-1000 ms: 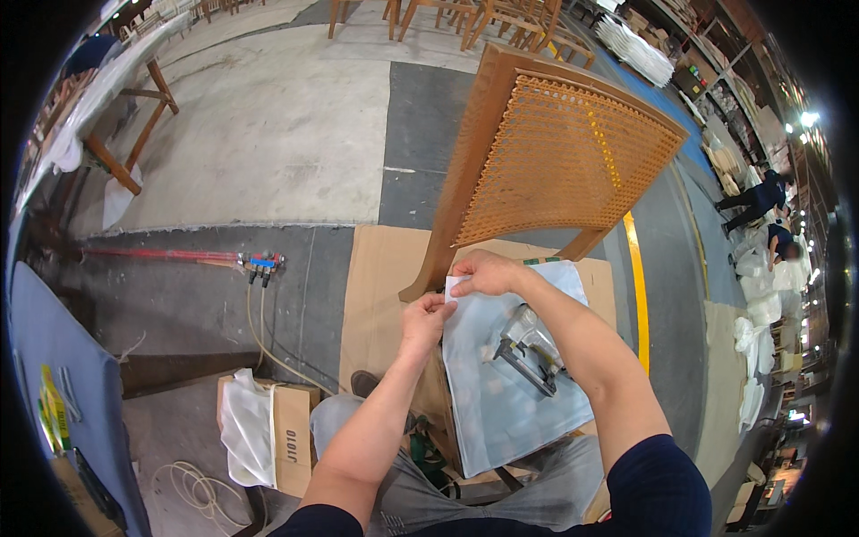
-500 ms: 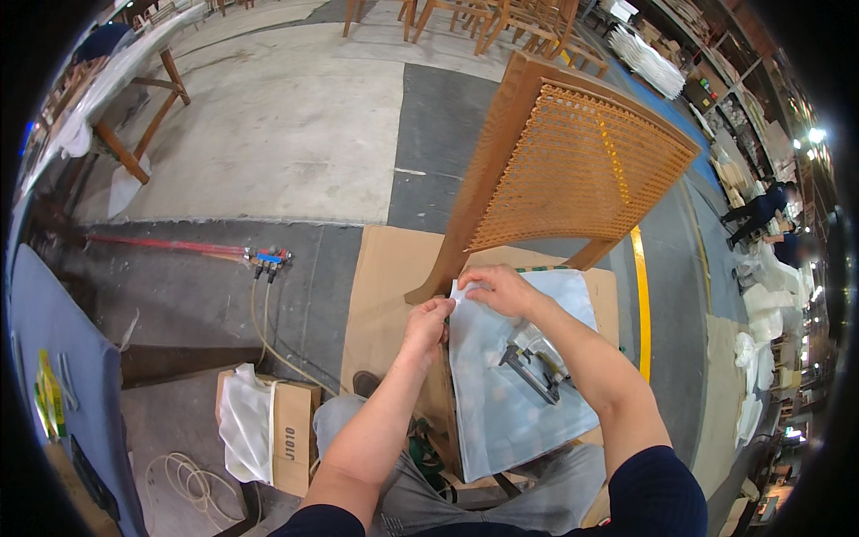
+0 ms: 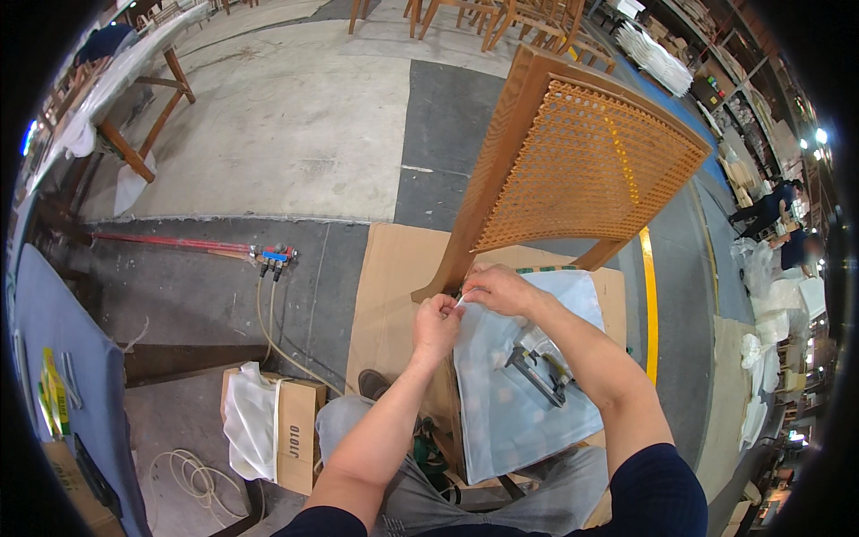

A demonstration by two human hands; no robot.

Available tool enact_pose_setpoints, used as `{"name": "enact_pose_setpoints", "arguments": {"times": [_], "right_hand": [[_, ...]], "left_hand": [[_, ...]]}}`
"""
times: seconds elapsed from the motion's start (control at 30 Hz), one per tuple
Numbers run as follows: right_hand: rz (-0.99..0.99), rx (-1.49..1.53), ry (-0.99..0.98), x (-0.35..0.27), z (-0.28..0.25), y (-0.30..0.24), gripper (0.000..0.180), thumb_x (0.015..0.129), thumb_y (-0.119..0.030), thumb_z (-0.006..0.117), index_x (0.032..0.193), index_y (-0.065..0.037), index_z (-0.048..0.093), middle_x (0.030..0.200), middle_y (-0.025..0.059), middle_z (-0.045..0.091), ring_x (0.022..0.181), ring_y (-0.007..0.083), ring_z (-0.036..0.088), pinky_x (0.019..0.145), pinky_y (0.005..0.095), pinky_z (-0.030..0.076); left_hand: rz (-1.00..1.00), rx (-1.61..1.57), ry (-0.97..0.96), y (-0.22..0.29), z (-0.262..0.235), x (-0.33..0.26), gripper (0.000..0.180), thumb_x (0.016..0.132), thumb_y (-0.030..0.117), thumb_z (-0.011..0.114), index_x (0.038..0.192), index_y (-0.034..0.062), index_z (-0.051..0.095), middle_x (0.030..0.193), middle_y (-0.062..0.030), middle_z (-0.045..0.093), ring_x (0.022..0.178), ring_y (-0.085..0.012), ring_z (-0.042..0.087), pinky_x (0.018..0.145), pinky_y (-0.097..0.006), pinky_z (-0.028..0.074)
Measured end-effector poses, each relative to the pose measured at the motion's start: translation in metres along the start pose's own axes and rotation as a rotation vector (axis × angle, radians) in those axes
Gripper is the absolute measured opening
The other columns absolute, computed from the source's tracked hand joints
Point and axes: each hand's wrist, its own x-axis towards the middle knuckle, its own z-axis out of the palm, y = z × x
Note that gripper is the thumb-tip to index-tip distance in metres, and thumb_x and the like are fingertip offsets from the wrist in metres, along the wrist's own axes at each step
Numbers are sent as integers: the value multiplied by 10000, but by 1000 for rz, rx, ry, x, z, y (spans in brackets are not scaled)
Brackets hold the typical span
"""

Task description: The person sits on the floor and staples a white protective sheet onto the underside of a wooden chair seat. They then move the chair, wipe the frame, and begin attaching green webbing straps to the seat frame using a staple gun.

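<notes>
My left hand [image 3: 437,328] is closed in a pinch at the far left corner of the thin white fabric [image 3: 495,430]. Close against it, my right hand [image 3: 497,291] pinches the same corner, and a small white fold shows between the fingertips. The fabric lies over the seat of a wooden chair with a woven cane back [image 3: 582,170]. On top of the fabric rests a black staple gun [image 3: 540,374], just inside my right forearm. My fingers partly hide the corner and the foot of the chair's back post.
Flat cardboard [image 3: 380,268] lies under the chair. To the left stand a carton [image 3: 300,438] with white cloth, a thin air hose [image 3: 304,358] from a red pipe, and a blue padded panel [image 3: 72,331]. Wooden chairs [image 3: 456,22] stand far off; people [image 3: 769,210] are at the far right.
The raised white corner of the fabric is now folded in between my fingertips. My right fingers have closed down beside the left ones. The whole view has shifted slightly.
</notes>
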Motion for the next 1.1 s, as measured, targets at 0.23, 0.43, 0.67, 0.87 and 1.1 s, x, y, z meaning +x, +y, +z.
{"name": "enact_pose_setpoints", "arguments": {"times": [0.23, 0.43, 0.67, 0.87, 1.1], "right_hand": [[78, -135, 35, 14, 27, 8, 164, 934, -245, 703, 930, -102, 784, 1005, 112, 712, 1053, 334, 658, 917, 468, 517], [77, -123, 177, 8, 55, 24, 137, 929, -227, 683, 906, -148, 792, 971, 73, 695, 1040, 297, 651, 904, 476, 489], [98, -176, 189, 8, 57, 19, 108, 907, -210, 707, 956, -151, 783, 1014, 65, 693, 1072, 284, 647, 923, 474, 476], [266, 126, 592, -12, 21, 10, 235, 881, -179, 775, 1093, -81, 762, 1087, 146, 706, 1003, 332, 685, 860, 435, 538], [794, 187, 183, -181, -21, 38, 388, 782, -259, 877, 1046, -10, 739, 924, 100, 751, 860, 208, 704, 802, 357, 560]], "left_hand": [[-88, 137, 115, -13, 3, 9, 151, 900, 161, 754, 847, 26, 710, 689, -104, 675, 619, -249, 627, 622, -404, 515], [-92, 273, 71, 5, 8, 8, 137, 910, 135, 675, 875, 8, 637, 913, -210, 676, 897, -435, 666, 800, -525, 533], [-90, 316, 111, 4, 12, 9, 160, 886, 134, 689, 873, 22, 575, 869, -209, 674, 854, -417, 664, 761, -512, 529], [-334, 35, 14, -23, 1, 28, 244, 847, 178, 783, 833, 56, 572, 742, -104, 645, 709, -251, 642, 638, -419, 517], [-593, -417, -127, -27, -7, 28, 308, 834, 201, 831, 939, 91, 563, 798, -28, 634, 667, -141, 604, 562, -328, 474]]}}
